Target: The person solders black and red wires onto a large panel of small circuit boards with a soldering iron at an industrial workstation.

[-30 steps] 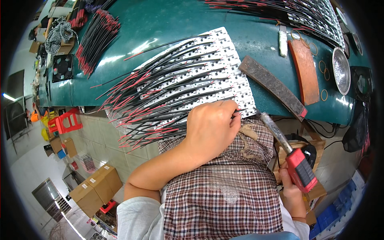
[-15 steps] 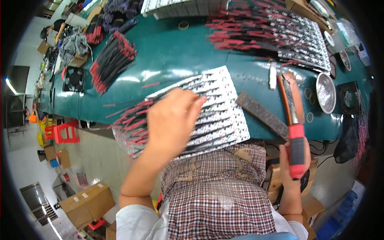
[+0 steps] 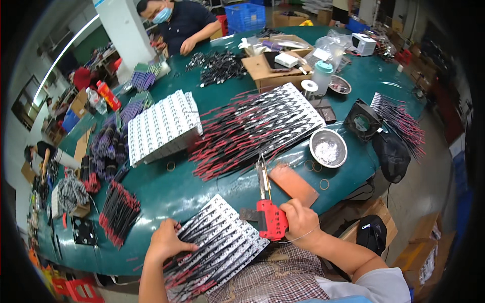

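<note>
Now raising a red-and-black-handled, metal-barrelled tool (image 3: pixel 272 214) from over the orange block (image 3: pixel 294 186) toward a farther white wired board (image 3: pixel 303 117), right hand (image 3: pixel 303 224) wrapped firmly round the handle. Shifted, with left hand (image 3: pixel 169 241) thumb-spread, grip unclear, from mid-wires to the left side of a near white board strung with red-tipped black wires (image 3: pixel 242 235), at the green table's (image 3: pixel 151 191) front. Seemingly pausing tool work there.

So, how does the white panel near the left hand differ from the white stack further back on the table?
The wired panel bears rows of black wires, some with red ends; the white stack shows none on top.
The wired panel looks thin, the white stack thick and block-like.
The wired panel lies by the left hand; the white stack stands further back, untouched.
Both have white faces with rows of small marks.
</note>
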Demonstrator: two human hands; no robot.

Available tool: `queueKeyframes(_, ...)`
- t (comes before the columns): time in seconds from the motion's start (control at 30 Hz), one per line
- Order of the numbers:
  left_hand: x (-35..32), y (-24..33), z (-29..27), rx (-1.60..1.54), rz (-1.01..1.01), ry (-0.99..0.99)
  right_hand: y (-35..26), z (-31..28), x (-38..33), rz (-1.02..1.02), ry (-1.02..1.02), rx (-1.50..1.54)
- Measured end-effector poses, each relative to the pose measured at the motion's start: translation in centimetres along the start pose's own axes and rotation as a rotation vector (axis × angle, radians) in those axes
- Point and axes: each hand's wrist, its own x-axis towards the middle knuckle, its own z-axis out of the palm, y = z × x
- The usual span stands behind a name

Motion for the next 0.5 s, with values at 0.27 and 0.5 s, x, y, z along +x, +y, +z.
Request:
queueKeyframes(0.27, -2.6, 1.2, -1.5, 0.010, 0.033, 0.102, 0.4, -0.2, 0.1, 0.109, 0.077, 0.027)
queueKeyframes(0.5, -3.2, 2.7, -4.0, -0.033, 0.164, 0.213, 2.2, -2.1, 0.5, 0.199, 0.350, 0.188)
